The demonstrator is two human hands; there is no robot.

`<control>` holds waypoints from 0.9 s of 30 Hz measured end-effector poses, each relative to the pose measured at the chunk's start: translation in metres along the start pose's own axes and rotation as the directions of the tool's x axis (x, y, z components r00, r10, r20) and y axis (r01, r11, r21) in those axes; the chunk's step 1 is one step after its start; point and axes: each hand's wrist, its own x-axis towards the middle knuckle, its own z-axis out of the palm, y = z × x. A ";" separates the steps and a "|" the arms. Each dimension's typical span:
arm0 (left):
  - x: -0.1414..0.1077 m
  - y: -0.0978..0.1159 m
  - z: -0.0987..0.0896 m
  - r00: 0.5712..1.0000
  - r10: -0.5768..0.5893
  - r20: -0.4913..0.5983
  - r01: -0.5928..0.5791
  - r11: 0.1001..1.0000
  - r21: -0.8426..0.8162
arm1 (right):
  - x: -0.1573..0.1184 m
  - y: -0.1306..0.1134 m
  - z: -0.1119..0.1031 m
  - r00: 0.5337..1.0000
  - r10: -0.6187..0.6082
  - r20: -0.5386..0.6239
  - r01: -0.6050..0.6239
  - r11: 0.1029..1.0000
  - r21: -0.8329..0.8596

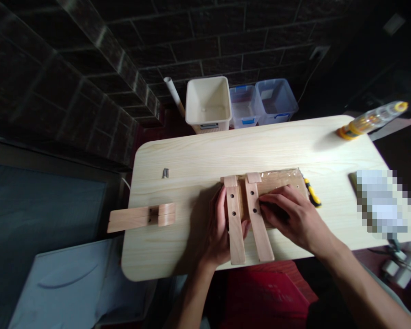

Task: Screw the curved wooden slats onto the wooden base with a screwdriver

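Two light wooden pieces, a left one (238,237) and a right one (262,235), lie side by side across a tape-wrapped cardboard box (282,180). Each has a short block at its far end and two dark holes. My left hand (219,237) is closed round the left piece, with a fingertip showing between the two. My right hand (291,214) has its fingers pinched together at the right piece's edge, beside its holes; what they hold, if anything, is hidden. Partly behind the box lies a yellow-and-black tool (313,193), perhaps a screwdriver.
Another wooden piece (133,218) overhangs the table's left edge. Several screws (165,173) lie near the back left. A clear bottle with an orange base (371,121) stands at the back right, and a blurred-out object (380,201) lies on the right. Plastic bins (208,121) stand beyond the table.
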 end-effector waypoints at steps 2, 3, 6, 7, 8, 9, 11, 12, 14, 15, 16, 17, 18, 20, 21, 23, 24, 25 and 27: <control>0.000 0.001 0.000 1.000 -0.025 -0.006 0.025 1.000 -0.007 | 0.000 0.001 -0.002 1.000 0.015 0.011 -0.015 1.000 0.013; -0.001 0.001 0.000 0.999 -0.035 -0.009 0.035 0.999 -0.010 | 0.000 0.001 -0.003 1.000 0.022 0.017 -0.022 1.000 0.019; -0.001 0.000 0.001 0.998 -0.057 -0.011 0.057 0.998 -0.018 | -0.002 -0.001 -0.010 0.999 0.032 0.038 -0.034 0.998 0.059; -0.001 0.000 0.001 0.998 -0.059 -0.008 0.059 0.998 -0.014 | -0.004 -0.003 -0.013 0.998 0.036 0.054 -0.041 0.995 0.086; -0.001 0.000 0.001 0.998 -0.056 -0.006 0.056 0.998 -0.006 | -0.005 -0.005 -0.016 0.996 0.044 0.074 -0.053 0.992 0.116; -0.001 0.000 0.001 0.999 -0.049 -0.005 0.049 0.999 0.004 | -0.008 -0.007 -0.019 0.992 0.058 0.110 -0.074 0.987 0.145; -0.001 0.000 0.000 0.999 -0.033 0.001 0.033 0.999 0.020 | -0.012 -0.011 -0.022 0.982 0.084 0.172 -0.114 0.979 0.171; -0.001 0.001 0.000 1.000 -0.028 0.007 0.028 0.999 0.023 | -0.014 -0.012 -0.022 0.978 0.083 0.191 -0.116 0.979 0.170; 0.000 0.002 0.000 0.999 -0.029 0.014 0.028 0.999 0.016 | -0.017 -0.013 -0.022 0.975 0.068 0.212 -0.103 0.982 0.160; 0.000 0.003 0.000 0.999 -0.032 0.015 0.032 0.999 0.009 | -0.018 -0.013 -0.021 0.975 0.058 0.216 -0.093 0.983 0.156; 0.001 0.004 0.000 0.999 -0.036 0.014 0.036 0.999 0.003 | -0.017 -0.012 -0.021 0.973 0.054 0.222 -0.090 0.984 0.152; 0.001 0.004 0.001 0.999 -0.041 0.012 0.041 0.999 -0.001 | -0.017 -0.012 -0.021 0.972 0.056 0.229 -0.091 0.985 0.148; 0.001 0.005 0.001 0.999 -0.046 0.011 0.046 0.999 -0.002 | -0.016 -0.012 -0.021 0.971 0.057 0.232 -0.093 0.985 0.145; 0.002 0.006 0.001 0.998 -0.057 0.014 0.057 0.998 -0.001 | -0.014 -0.012 -0.022 0.968 0.064 0.243 -0.102 0.984 0.144; 0.003 0.007 0.000 0.998 -0.058 0.015 0.058 0.998 -0.002 | -0.013 -0.012 -0.022 0.966 0.068 0.248 -0.107 0.983 0.147; 0.003 0.009 -0.001 0.999 -0.051 0.019 0.051 0.999 -0.003 | -0.012 -0.012 -0.023 0.963 0.079 0.257 -0.122 0.980 0.157; 0.004 0.010 -0.002 0.999 -0.048 0.022 0.048 0.999 -0.003 | -0.012 -0.011 -0.023 0.961 0.087 0.263 -0.133 0.978 0.162; 0.004 0.011 -0.002 0.999 -0.048 0.025 0.048 0.999 -0.003 | -0.012 -0.011 -0.023 0.958 0.095 0.269 -0.143 0.976 0.166; 0.004 0.012 -0.003 0.998 -0.057 0.026 0.057 0.998 -0.013 | -0.012 -0.011 -0.023 0.955 0.105 0.278 -0.157 0.972 0.172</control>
